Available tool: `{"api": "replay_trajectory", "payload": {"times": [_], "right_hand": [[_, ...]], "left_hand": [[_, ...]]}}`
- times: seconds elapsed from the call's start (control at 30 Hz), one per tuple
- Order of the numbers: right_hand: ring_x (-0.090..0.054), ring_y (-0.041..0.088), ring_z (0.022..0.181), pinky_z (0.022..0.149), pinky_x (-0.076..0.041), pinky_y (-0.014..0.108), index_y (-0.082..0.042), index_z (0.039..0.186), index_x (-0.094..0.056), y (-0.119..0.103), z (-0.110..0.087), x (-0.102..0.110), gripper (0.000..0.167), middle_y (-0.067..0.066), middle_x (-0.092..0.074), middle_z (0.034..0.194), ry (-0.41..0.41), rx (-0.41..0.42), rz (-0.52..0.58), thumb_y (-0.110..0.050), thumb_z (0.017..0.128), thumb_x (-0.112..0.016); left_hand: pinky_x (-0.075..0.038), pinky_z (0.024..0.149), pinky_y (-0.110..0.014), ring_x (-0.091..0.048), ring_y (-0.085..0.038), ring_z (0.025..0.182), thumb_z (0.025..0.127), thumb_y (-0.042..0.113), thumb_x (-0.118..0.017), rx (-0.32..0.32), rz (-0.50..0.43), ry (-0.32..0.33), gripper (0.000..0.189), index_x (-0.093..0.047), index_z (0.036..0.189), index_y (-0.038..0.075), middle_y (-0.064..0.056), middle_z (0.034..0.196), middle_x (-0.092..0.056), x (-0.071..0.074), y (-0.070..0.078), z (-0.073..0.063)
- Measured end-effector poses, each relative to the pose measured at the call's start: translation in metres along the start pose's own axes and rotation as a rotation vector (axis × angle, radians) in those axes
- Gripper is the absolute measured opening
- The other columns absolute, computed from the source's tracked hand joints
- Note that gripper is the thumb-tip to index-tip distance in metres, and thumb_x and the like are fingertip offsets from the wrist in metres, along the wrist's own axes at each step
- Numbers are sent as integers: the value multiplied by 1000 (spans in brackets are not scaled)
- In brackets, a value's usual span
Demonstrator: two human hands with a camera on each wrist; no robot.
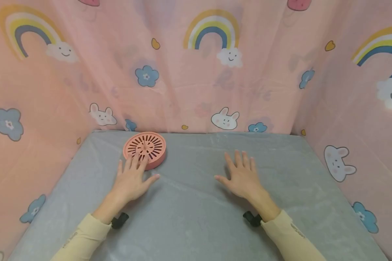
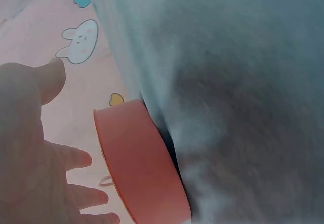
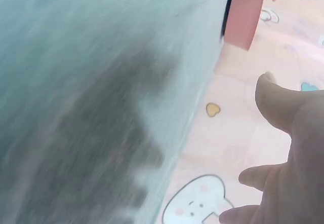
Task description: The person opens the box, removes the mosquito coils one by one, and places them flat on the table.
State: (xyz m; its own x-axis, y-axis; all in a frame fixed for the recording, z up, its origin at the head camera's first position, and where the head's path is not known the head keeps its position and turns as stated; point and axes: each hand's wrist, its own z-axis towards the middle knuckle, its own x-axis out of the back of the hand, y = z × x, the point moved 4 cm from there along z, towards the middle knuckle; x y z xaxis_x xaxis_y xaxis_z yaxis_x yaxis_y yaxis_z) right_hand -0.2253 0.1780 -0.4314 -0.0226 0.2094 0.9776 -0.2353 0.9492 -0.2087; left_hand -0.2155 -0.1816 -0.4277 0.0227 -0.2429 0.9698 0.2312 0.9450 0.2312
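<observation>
A round pink box [image 1: 157, 162] with a slotted lid stands at the back left of the grey-covered table. In the head view my left hand [image 1: 131, 183] overlaps the near edge of its lid, fingers spread and straight. The left wrist view shows the pink side wall of the box [image 2: 144, 168] just beyond my fingers; no grip on it is seen. My right hand [image 1: 244, 180] hovers over the cloth to the right, fingers spread, holding nothing. In the right wrist view the box [image 3: 245, 19] appears at the top, apart from that hand [image 3: 309, 153].
Grey cloth [image 1: 189, 217] covers the table. A pink curtain [image 1: 189, 98] with rainbows, rabbits and flowers encloses the back and both sides. A black wrist camera [image 1: 119, 220] sits under the left wrist, another black camera [image 1: 252, 219] under the right.
</observation>
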Motion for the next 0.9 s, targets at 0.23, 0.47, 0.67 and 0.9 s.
{"api": "replay_trajectory", "payload": {"times": [0.23, 0.47, 0.67, 0.9], "right_hand": [[-6, 48, 152, 119, -7, 66, -11, 163, -23, -18, 9, -1, 91, 28, -14, 165, 17, 32, -9, -68, 97, -49], [-12, 46, 152, 120, -10, 62, -11, 162, -26, -45, 26, -2, 86, 27, -20, 164, 17, 76, 6, -66, 99, -45], [-27, 44, 148, 119, -22, 57, -7, 158, -34, -71, 44, -3, 77, 27, -33, 159, 67, 130, 72, -58, 102, -48], [-33, 38, 147, 118, -28, 52, -8, 157, -35, -95, 66, -8, 74, 23, -36, 158, 54, 136, 139, -56, 102, -49]], "left_hand": [[-6, 116, -70, -13, -51, 149, 100, 59, -53, 25, -1, 26, 82, -34, 158, 4, -30, 161, -22, 6, -11, -1], [-12, 116, -69, -18, -53, 147, 103, 56, -47, 83, -53, 69, 77, -37, 152, -3, -35, 159, -23, 13, -28, -1], [-20, 115, -66, -25, -54, 144, 106, 47, -47, 74, -99, 102, 72, -36, 151, -8, -37, 155, -28, 18, -36, 0], [-26, 112, -68, -29, -55, 141, 107, 37, -49, 86, -141, 142, 66, -34, 153, -8, -37, 154, -30, 21, -49, 8]]}}
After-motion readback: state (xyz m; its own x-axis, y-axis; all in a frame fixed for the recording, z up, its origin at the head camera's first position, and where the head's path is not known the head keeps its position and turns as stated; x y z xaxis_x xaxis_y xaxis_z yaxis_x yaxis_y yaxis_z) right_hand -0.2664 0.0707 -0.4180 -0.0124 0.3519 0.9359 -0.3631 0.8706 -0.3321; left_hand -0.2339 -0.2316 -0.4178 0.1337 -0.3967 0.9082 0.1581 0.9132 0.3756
